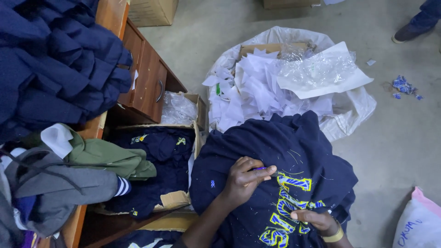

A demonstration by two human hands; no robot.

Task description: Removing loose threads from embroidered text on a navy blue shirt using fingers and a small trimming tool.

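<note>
A navy garment (280, 151) with yellow and blue embroidered lettering (289, 206) lies across my lap. My left hand (245, 177) rests on it, fingers pinched around a small purple-handled tool whose tip meets the top of the lettering. My right hand (317, 221), with a yellowish band at the wrist, presses down on the fabric at the lower part of the lettering. Loose yellow threads are scattered over the cloth above the letters.
A big white sack (349, 110) of white fabric scraps and clear plastic sits ahead. A cardboard box (177, 200) holds more navy garments at the left, under a wooden desk (151, 78) piled with clothes. Another person's shoe (409, 31) stands far right.
</note>
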